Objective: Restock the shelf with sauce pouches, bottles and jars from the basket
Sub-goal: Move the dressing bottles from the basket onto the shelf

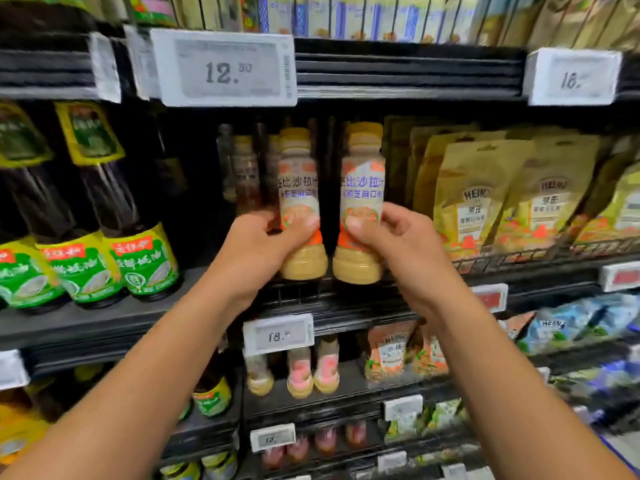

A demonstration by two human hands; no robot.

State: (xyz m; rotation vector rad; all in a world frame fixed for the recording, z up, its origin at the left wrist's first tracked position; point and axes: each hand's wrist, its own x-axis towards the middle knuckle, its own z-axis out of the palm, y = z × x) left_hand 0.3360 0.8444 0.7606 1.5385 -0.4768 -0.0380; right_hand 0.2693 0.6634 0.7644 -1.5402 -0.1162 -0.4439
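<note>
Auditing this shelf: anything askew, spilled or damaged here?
Nothing stands out. The left hand and right hand hold the left dressing bottle and right dressing bottle upright, capped, labels forward. The gold Heinz pouches lean slightly, perhaps lens distortion. No spill shows.

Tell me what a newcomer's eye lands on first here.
Dead centre, the left grip holds the left bottle and the right grip holds the right bottle, matching tan dressings side by side. Above them hangs a big 12.50 price tag; gold Heinz pouches stand to the right.
</note>
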